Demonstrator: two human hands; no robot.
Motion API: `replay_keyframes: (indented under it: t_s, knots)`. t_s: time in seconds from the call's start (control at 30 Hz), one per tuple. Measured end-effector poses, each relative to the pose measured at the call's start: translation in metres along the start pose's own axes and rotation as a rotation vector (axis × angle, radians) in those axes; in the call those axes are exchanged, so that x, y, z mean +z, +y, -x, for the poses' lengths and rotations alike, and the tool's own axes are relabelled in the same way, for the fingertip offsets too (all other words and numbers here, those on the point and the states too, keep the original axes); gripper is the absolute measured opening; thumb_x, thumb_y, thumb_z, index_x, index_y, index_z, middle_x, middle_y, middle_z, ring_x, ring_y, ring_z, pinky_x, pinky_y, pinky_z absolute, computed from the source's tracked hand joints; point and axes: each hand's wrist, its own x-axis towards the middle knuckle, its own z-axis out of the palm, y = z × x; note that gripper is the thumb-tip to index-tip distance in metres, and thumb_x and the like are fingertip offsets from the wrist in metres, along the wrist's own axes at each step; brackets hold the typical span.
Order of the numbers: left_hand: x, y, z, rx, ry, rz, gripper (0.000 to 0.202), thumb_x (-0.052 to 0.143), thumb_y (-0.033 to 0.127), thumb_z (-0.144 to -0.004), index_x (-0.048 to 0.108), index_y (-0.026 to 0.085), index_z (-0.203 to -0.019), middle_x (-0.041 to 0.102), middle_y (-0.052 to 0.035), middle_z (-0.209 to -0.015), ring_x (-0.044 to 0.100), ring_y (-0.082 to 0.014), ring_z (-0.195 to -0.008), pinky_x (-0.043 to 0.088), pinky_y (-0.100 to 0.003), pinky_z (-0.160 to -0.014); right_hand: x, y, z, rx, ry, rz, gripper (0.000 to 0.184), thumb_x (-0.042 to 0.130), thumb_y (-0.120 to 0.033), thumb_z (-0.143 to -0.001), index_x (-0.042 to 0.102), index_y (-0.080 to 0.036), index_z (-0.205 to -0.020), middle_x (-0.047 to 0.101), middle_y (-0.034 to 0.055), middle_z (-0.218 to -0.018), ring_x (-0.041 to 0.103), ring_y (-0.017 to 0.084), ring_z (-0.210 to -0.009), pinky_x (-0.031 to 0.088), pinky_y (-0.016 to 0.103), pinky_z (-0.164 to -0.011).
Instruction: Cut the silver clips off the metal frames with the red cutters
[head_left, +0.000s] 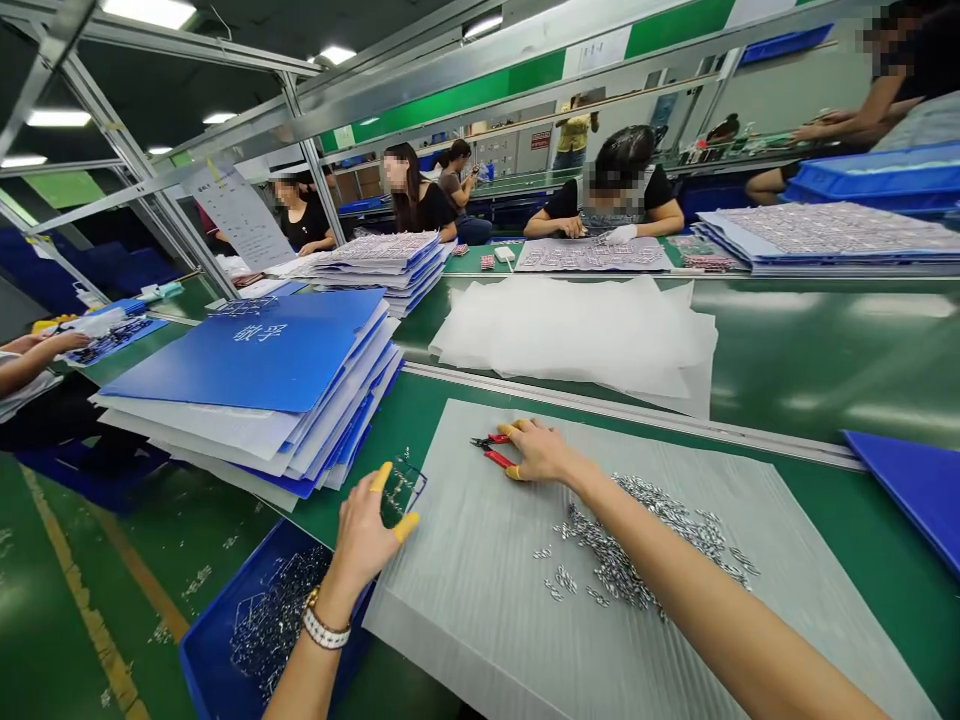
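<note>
My right hand (541,450) has its fingers around the red handles of small cutting pliers (496,458), over the pale foam sheet (465,600). Yellow covers sit on my fingertips. To the right of the pliers lies a loose pile of small shiny metal-looking parts (660,520), partly hidden behind my right forearm. My left hand (364,525) is at the sheet's left edge, thumb and index finger spread apart. Between and just beyond those fingertips is a thin dark sprue frame (405,485); whether they touch it I cannot tell.
A blue bin (196,650) full of dark frames stands below, left of the bench. Stacked blue and white sheets (247,350) rise at the left. White foam sheets (577,335) lie beyond the metal rail, and a blue board (911,480) is at right. Several co-workers sit opposite.
</note>
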Motion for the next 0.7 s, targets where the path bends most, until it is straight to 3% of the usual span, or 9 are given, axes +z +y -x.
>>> replay_keyframes:
  t_s: [0.2, 0.33, 0.5, 0.6, 0.7]
  knots:
    - [0.021, -0.029, -0.003, -0.138, 0.138, -0.210, 0.060, 0.051, 0.042, -0.083, 0.038, 0.015, -0.135, 0.047, -0.0167, -0.132, 0.043, -0.0348, -0.119, 0.039, -0.050, -0.092, -0.006, -0.013, -0.008, 0.017, 0.084, -0.047, 0.068, 0.059, -0.039, -0.070, 0.045, -0.017, -0.133, 0.053, 0.0155, -0.111, 0.046, 0.031, -0.103, 0.037, 0.036, -0.076]
    - [0.034, -0.032, -0.002, -0.206, 0.267, -0.204, 0.067, 0.050, 0.049, -0.083, 0.032, 0.017, -0.139, 0.038, -0.0171, -0.141, 0.039, -0.0372, -0.121, 0.038, -0.054, -0.092, -0.009, -0.055, -0.036, 0.005, 0.158, -0.067, 0.056, 0.057, -0.043, -0.074, 0.052, -0.018, -0.123, 0.054, 0.0137, -0.109, 0.047, 0.030, -0.101, 0.038, 0.034, -0.076]
    - [0.032, -0.031, -0.002, -0.190, 0.256, -0.153, 0.075, 0.057, 0.048, -0.078, 0.028, 0.020, -0.142, 0.039, -0.0161, -0.141, 0.039, -0.0364, -0.123, 0.035, -0.054, -0.096, 0.001, -0.108, -0.089, 0.014, 0.198, -0.081, 0.050, 0.055, -0.042, -0.077, 0.053, -0.016, -0.119, 0.053, 0.0166, -0.111, 0.043, 0.033, -0.105, 0.038, 0.039, -0.078]
    - [0.031, -0.029, -0.005, -0.187, 0.279, -0.132, 0.077, 0.060, 0.046, -0.077, 0.028, 0.022, -0.142, 0.039, -0.0150, -0.141, 0.040, -0.0354, -0.123, 0.035, -0.052, -0.096, 0.010, -0.126, -0.108, 0.001, 0.209, -0.094, 0.049, 0.056, -0.042, -0.078, 0.053, -0.012, -0.117, 0.052, 0.0195, -0.112, 0.042, 0.035, -0.106, 0.037, 0.044, -0.081]
    - [0.032, -0.029, -0.007, -0.177, 0.321, -0.118, 0.071, 0.058, 0.045, -0.079, 0.032, 0.021, -0.140, 0.043, -0.0146, -0.137, 0.043, -0.0342, -0.120, 0.038, -0.050, -0.094, 0.013, -0.137, -0.108, -0.015, 0.226, -0.108, 0.052, 0.054, -0.046, -0.080, 0.051, -0.010, -0.117, 0.052, 0.0210, -0.114, 0.041, 0.035, -0.108, 0.036, 0.048, -0.084]
